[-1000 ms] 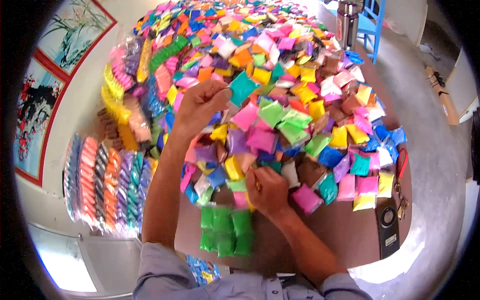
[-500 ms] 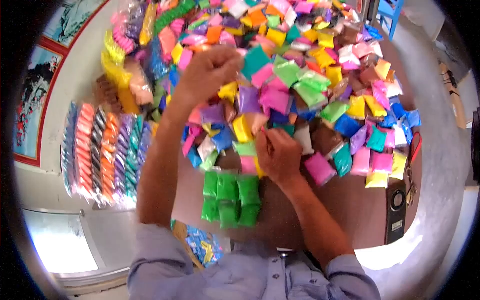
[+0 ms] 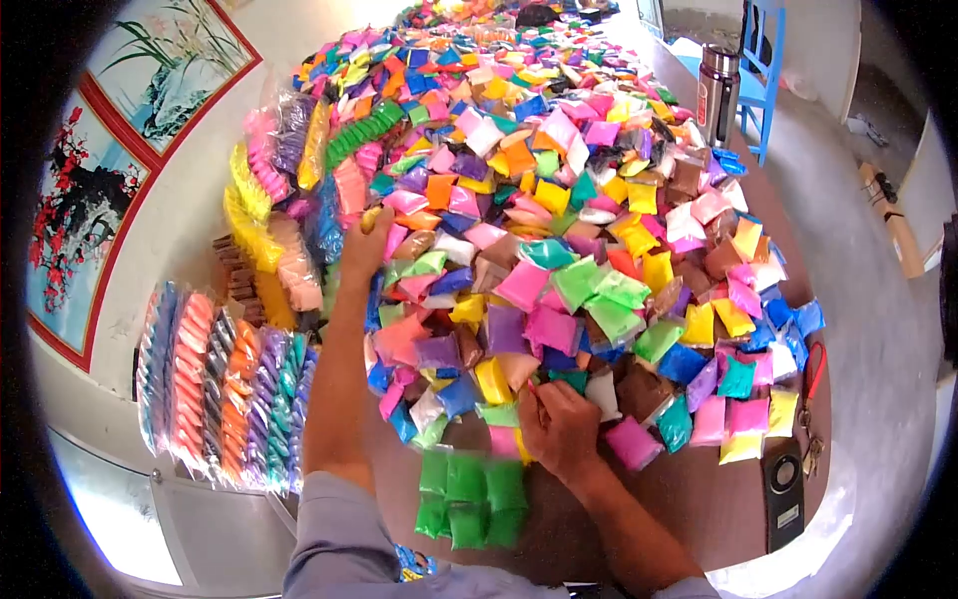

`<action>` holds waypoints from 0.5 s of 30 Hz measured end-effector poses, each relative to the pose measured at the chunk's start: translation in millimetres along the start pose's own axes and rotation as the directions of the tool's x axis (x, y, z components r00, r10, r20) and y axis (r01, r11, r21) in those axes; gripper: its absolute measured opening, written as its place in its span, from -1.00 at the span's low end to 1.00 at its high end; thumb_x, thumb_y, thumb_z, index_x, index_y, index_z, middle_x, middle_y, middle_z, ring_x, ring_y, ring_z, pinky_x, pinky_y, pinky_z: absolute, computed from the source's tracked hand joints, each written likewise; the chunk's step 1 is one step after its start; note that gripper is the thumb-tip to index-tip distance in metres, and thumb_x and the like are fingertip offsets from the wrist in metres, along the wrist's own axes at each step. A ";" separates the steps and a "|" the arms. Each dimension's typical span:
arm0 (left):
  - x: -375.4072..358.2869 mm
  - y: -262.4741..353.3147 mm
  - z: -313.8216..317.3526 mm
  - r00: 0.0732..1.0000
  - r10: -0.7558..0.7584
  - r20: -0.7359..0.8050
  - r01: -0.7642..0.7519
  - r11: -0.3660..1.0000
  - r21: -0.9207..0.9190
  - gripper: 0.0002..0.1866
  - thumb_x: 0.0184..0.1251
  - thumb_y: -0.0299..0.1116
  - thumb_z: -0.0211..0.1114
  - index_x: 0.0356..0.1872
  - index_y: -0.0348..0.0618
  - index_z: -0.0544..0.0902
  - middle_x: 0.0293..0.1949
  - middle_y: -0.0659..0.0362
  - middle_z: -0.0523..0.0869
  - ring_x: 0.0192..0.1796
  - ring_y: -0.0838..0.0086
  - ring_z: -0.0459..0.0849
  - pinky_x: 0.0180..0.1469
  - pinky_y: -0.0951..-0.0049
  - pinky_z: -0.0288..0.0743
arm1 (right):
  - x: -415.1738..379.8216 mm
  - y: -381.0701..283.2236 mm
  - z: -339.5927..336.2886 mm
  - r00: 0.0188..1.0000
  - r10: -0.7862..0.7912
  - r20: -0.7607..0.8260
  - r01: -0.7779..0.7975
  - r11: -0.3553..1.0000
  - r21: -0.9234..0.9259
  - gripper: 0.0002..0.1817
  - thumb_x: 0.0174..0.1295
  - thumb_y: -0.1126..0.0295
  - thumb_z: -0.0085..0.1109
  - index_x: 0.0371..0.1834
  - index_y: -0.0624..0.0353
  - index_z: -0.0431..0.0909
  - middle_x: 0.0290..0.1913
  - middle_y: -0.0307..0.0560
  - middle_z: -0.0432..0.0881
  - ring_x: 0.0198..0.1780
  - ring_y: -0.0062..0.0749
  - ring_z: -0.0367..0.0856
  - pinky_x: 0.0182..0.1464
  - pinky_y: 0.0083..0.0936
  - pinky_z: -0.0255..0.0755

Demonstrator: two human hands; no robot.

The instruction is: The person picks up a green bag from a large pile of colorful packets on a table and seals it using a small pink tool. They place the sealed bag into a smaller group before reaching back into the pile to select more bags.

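Observation:
Small clear bags of coloured, clay-like material lie in a large heap [image 3: 544, 334]. My left hand [image 3: 365, 245] is at the heap's left side, its fingers bunched beside a yellowish patch. What it holds, if anything, I cannot make out. At the heap's near edge my right hand [image 3: 562, 427] is closed in a pinch, with a speck of red at the fingertips too small to name. Left of its wrist, several green bags [image 3: 466, 479] lie side by side in two rows on the brown table [image 3: 639, 509].
Long clear sleeves of coloured packets [image 3: 235, 399] stand at the left, with more bundles [image 3: 269, 215] behind. A steel flask [image 3: 718, 95] stands at the far right, near a blue chair [image 3: 763, 85]. Keys [image 3: 813, 449] and a black device [image 3: 785, 499] lie along the right edge.
My left hand has moved left, away from the teal bag, to the heap's left side. The right hand stays pinched at the near edge. The view has tilted upward, showing more of the table's far end.

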State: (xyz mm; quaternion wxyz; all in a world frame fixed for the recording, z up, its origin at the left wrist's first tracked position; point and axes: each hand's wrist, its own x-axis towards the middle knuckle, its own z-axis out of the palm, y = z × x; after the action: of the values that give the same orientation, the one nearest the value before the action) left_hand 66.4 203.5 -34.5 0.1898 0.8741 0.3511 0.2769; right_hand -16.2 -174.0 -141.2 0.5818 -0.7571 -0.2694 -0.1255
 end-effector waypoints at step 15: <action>21.3 64.8 63.9 0.953 0.153 0.262 -0.086 0.965 -0.249 -0.09 0.10 0.40 0.48 0.17 -0.28 0.65 0.02 -0.04 0.79 0.07 0.16 0.77 0.15 0.20 0.59 | 1.2 -1.0 5.4 0.999 -0.004 0.049 0.005 1.000 -0.026 -0.73 0.30 0.45 0.30 -0.55 0.18 0.47 -0.59 -0.02 0.47 -0.57 -0.05 0.52 -0.54 -0.19 0.32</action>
State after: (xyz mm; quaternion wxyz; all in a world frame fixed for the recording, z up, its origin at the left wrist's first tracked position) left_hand 151.6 165.9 -42.5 0.3223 0.8955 0.2316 0.2016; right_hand -16.4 -168.4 -141.3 0.5648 -0.7669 -0.2836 -0.1117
